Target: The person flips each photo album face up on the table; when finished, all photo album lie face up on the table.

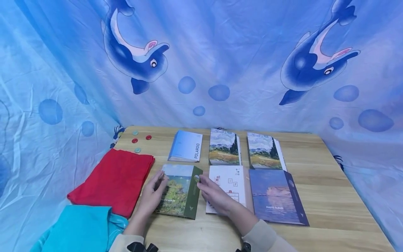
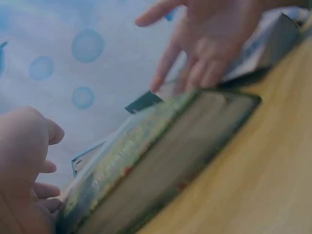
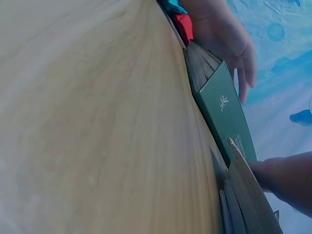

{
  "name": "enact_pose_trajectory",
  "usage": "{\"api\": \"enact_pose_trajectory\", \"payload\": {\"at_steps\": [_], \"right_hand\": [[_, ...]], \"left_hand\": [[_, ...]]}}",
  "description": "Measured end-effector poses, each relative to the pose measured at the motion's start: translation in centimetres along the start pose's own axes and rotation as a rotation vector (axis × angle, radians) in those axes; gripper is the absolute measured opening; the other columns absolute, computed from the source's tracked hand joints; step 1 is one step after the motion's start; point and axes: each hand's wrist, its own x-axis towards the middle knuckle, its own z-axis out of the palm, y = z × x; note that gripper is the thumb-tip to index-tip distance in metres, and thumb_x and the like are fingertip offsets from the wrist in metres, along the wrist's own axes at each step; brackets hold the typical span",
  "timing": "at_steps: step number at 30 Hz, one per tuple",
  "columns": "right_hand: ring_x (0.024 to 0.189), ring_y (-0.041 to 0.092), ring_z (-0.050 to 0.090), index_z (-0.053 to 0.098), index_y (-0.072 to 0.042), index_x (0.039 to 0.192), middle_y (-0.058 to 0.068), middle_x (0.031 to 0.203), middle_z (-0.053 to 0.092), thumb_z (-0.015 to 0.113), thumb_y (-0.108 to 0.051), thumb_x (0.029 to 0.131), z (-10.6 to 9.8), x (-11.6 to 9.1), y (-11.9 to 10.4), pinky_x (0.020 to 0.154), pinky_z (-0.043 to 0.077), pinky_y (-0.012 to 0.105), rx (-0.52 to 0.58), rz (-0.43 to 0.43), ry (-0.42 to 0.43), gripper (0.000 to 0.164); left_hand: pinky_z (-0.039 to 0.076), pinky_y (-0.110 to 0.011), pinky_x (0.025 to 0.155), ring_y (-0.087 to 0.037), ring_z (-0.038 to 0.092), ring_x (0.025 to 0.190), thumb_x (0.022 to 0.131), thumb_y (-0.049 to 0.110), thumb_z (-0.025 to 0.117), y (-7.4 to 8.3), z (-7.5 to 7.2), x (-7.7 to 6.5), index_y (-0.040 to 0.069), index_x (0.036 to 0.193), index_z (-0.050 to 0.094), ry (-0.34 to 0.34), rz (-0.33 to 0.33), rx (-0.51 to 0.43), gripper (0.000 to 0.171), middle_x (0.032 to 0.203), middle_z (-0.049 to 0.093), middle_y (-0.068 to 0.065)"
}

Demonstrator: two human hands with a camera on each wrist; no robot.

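Note:
A thick photo album (image 1: 177,190) with a garden-and-sea painting on its cover and a green spine lies on the wooden table. Along its left side is my left hand (image 1: 151,196), fingers loosely bent at the edge. My right hand (image 1: 217,195) reaches over a white album (image 1: 231,187) with small drawings, its fingertips right by the green spine (image 3: 224,102). In the left wrist view, the right hand (image 2: 214,39) has its fingers spread above the album's far end. The page edges (image 2: 161,156) show there, and the fingers of the left hand lie beside the cover.
A purple-blue album (image 1: 274,196) lies at right. Behind stand a blue POLAROID album (image 1: 185,145) and two landscape-painted albums (image 1: 224,147). Red cloth (image 1: 113,180) and turquoise cloth (image 1: 78,227) lie at left, with several red and green discs (image 1: 134,140) beyond. A dolphin curtain (image 1: 201,63) hangs behind.

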Motion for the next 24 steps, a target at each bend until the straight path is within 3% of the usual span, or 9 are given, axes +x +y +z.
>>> {"api": "enact_pose_trajectory", "payload": {"at_steps": [4,9,15,20,24], "right_hand": [[0.152,0.045,0.007,0.006,0.008,0.158,0.029,0.165,0.003,0.049,-0.025,0.106,0.0,0.1,-0.2,0.122,0.01,0.052,0.047,0.001,0.035,0.075],[0.148,0.047,0.024,0.013,0.012,0.156,0.034,0.16,0.019,0.055,-0.018,0.104,-0.2,0.4,-0.5,0.121,0.02,0.051,0.123,-0.006,0.094,0.073],[0.132,0.035,0.049,0.025,0.014,0.151,0.033,0.152,0.034,0.059,-0.003,0.099,-0.6,0.6,-0.9,0.114,0.04,0.043,0.191,-0.032,0.2,0.064],[0.122,0.029,0.06,0.03,0.012,0.151,0.031,0.146,0.046,0.057,0.0,0.099,-0.9,0.8,-1.1,0.111,0.043,0.042,0.185,-0.047,0.159,0.06],[0.115,0.027,0.065,0.035,0.01,0.151,0.028,0.141,0.053,0.059,-0.003,0.099,-1.2,0.8,-1.4,0.106,0.048,0.043,0.158,-0.054,0.16,0.058]], "left_hand": [[0.024,-0.05,0.121,-0.034,0.028,0.15,0.103,0.034,0.061,-0.4,0.6,0.0,0.002,0.154,0.039,-0.013,0.018,0.049,0.064,0.159,0.036,-0.019],[0.025,-0.047,0.121,-0.033,0.029,0.15,0.1,0.037,0.064,0.0,1.4,0.0,0.0,0.154,0.039,-0.029,0.05,0.037,0.07,0.16,0.035,-0.018],[0.019,-0.055,0.121,-0.038,0.024,0.15,0.103,0.037,0.057,0.9,2.5,-0.3,0.0,0.154,0.038,-0.074,0.095,0.004,0.066,0.162,0.03,-0.021],[0.018,-0.057,0.121,-0.041,0.023,0.15,0.104,0.042,0.054,1.5,4.1,-0.8,0.003,0.157,0.035,-0.139,0.097,0.019,0.068,0.163,0.026,-0.022],[0.013,-0.057,0.122,-0.04,0.018,0.151,0.106,0.042,0.046,2.4,4.9,-0.9,0.003,0.159,0.029,-0.199,0.061,-0.094,0.068,0.164,0.022,-0.022]]}}
